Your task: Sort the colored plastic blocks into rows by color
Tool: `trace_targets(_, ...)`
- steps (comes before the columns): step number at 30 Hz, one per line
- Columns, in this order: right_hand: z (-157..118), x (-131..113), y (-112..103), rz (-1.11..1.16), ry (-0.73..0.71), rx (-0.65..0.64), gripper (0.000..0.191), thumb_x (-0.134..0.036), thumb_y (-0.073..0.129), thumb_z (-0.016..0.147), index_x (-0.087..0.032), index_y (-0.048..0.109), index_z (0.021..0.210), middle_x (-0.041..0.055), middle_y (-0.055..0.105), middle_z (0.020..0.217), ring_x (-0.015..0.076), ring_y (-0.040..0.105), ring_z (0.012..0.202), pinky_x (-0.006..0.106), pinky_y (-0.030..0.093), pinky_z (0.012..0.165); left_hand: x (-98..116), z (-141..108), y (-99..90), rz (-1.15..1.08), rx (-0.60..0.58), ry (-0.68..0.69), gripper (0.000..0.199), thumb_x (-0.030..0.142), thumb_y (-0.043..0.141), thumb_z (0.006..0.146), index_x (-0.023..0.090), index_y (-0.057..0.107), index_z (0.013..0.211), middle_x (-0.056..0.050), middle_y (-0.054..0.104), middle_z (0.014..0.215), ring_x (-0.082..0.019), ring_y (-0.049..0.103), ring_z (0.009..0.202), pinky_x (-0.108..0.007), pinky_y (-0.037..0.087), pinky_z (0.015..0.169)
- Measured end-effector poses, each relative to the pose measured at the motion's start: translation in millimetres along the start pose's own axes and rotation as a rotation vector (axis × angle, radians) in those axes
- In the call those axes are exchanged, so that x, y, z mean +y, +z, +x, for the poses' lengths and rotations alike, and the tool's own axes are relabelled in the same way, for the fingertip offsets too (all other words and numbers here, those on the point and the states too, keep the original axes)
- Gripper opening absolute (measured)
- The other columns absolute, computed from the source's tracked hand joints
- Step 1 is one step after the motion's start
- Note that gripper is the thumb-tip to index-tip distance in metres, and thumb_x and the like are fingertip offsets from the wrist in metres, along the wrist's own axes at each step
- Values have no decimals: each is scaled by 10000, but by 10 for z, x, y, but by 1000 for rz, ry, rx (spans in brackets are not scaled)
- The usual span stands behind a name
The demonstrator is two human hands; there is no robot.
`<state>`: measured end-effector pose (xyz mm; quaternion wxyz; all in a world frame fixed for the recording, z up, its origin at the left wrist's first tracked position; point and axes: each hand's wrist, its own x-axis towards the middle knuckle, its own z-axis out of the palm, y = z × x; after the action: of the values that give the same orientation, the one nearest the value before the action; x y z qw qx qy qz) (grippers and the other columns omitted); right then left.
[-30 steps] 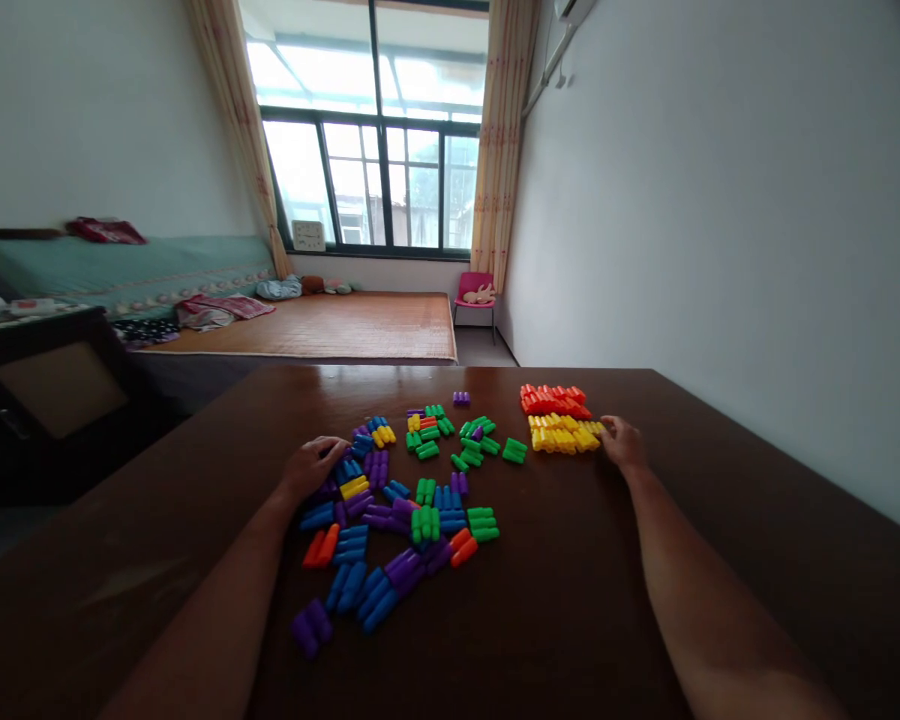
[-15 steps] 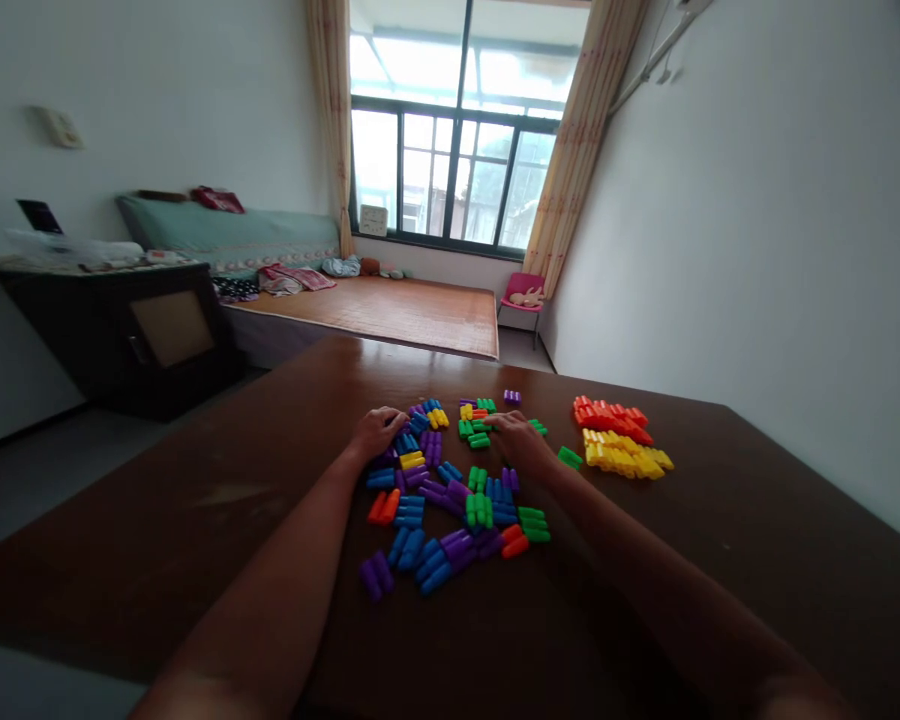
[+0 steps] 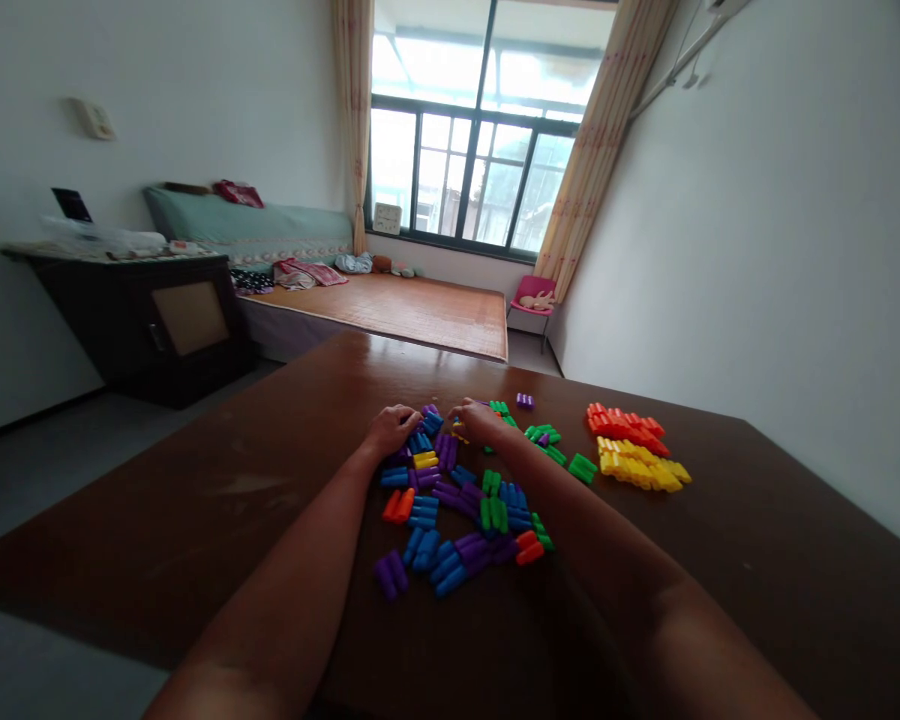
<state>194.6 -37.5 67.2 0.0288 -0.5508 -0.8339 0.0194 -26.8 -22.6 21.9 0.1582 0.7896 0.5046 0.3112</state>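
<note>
Many small ribbed plastic toy blocks lie in a loose heap on the brown table [image 3: 300, 440]. At the heap's far left edge, my left hand [image 3: 392, 428] rests with fingers reaching over blue blocks [image 3: 421, 442] and purple ones; it grips nothing that I can see. Just right of it, my right hand [image 3: 480, 422] has its fingers bent down around a yellow block [image 3: 459, 431], mostly hidden by them. A purple block [image 3: 446, 452] lies just below those fingers. Green blocks [image 3: 544, 436] lie right of my right wrist, with another green block [image 3: 583, 467] farther right.
A row of orange-red blocks [image 3: 626, 427] and a row of yellow blocks [image 3: 641, 465] lie at the right. One purple block [image 3: 525, 401] stands apart at the back. Beyond the table are a bed [image 3: 420, 310], a dark cabinet [image 3: 135, 310] and a pink chair [image 3: 532, 295].
My right hand has moved left from the green blocks to the yellow block near my left hand. Several green blocks now lie farther right. The camera has turned slightly left.
</note>
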Motion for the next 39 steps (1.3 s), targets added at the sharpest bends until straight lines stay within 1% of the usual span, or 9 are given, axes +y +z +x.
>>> trace_targets(4,-164,126,-36,36,-30,-16,317,-269,581,838,-230,693,1132,102,611,1146,216,625,967,298,466,854,-29,20,11,-9,-4,-1,417,492,436,861,212,740,922,-57,723,983,-217,643,918,-289,469,784)
trace_targets(10,-271,230,-34,30,-188,-17,477,-90,621,731,-278,675,1166,44,607,1235,211,549,1110,293,411,949,-100,51,14,-17,-18,18,452,528,424,854,211,736,930,-60,717,997,-225,648,926,-296,470,808)
trace_targets(17,-236,133,-136,-117,-49,-32,330,-408,664,798,-247,708,1083,102,641,1109,264,531,1115,328,429,897,-105,52,15,-34,-23,18,465,542,426,844,203,731,932,-60,716,994,-221,648,931,-288,476,815)
trace_targets(21,-248,49,-100,-90,3,8,389,-531,579,842,-196,713,986,123,654,1080,246,573,1065,312,434,873,-104,51,23,-22,-13,-5,459,545,418,847,222,735,926,-51,715,1008,-217,644,936,-292,470,841)
trace_targets(27,-327,8,-65,21,-64,17,313,-341,563,877,-176,672,1120,126,692,1059,249,628,996,306,447,812,-80,45,-7,-20,-31,7,466,555,426,835,218,732,938,-55,717,1006,-227,642,936,-303,478,831)
trace_targets(31,-421,11,-127,107,-135,-48,269,-205,600,817,-185,696,1068,85,704,1015,213,644,924,273,450,775,-84,62,-21,-22,-36,-1,470,557,426,828,218,731,943,-58,720,1024,-239,636,969,-310,476,849)
trace_targets(33,-480,-2,-151,160,-155,26,263,-232,627,799,-184,692,1049,80,694,1008,205,636,919,275,456,785,-94,71,-24,-22,-36,-1,477,562,420,828,217,730,939,-55,722,1017,-236,640,964,-303,476,847)
trace_targets(36,-575,34,-181,319,-124,298,272,-275,608,819,-191,658,1074,76,655,1081,173,623,924,279,465,823,-110,77,-30,-12,-44,10,495,576,408,830,214,729,936,-52,722,1005,-231,650,943,-294,480,827)
trace_targets(39,-739,294,-240,560,-21,526,270,-279,548,849,-196,618,1097,56,643,1058,131,629,839,265,493,778,-119,79,-34,-20,-46,24,511,587,405,826,208,732,930,-57,723,1002,-233,652,940,-300,481,829)
